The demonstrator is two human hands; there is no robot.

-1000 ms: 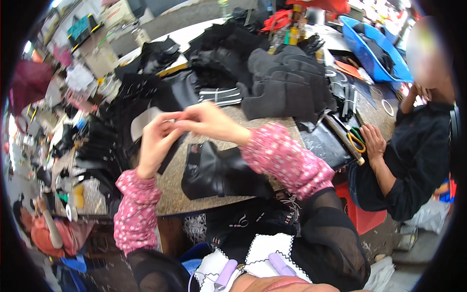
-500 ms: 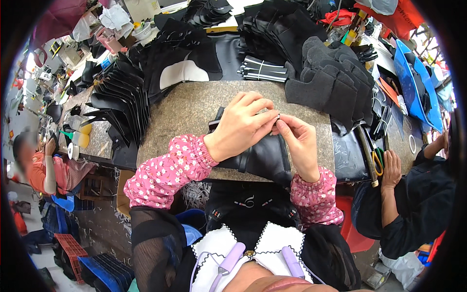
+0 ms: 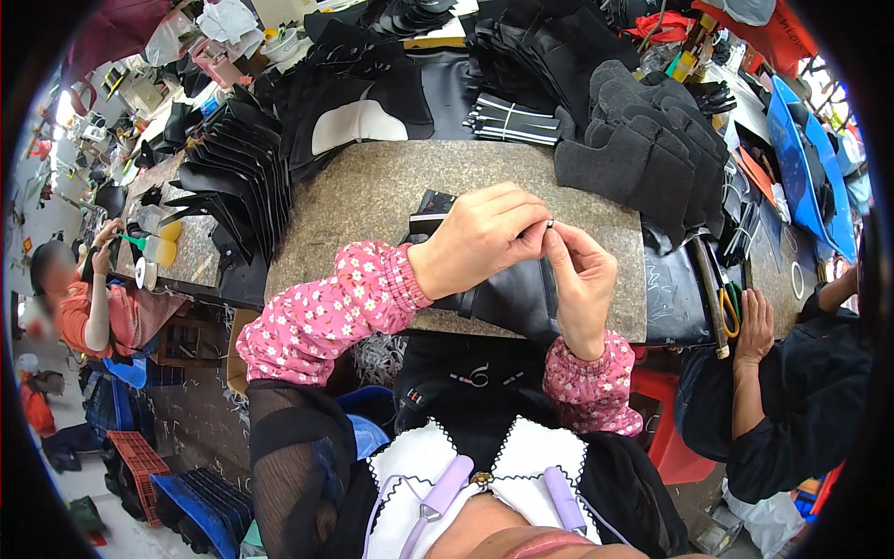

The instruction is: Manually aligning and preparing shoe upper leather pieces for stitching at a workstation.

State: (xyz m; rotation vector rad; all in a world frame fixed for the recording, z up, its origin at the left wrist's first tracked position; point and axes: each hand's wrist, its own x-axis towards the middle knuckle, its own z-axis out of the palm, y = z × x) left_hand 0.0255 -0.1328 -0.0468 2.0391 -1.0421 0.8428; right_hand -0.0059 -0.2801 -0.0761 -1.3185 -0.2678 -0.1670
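Note:
Above the table, my left hand and my right hand meet fingertip to fingertip. Both are closed in a pinch round a tiny dark piece, too small and covered to name. Beneath them lies a black leather piece with strap-like bands, partly hidden by my left hand. A flat black strip with a white edge sticks out beside my left wrist.
The speckled tabletop has black cut pieces stacked at left and grey felt-like pieces at right. A tied strip bundle and a white piece lie behind. At right, a co-worker's hand rests by yellow-handled scissors.
My pinched hands have shifted slightly to the right, staying together. The view has moved a little. At left, another person's hands have risen.

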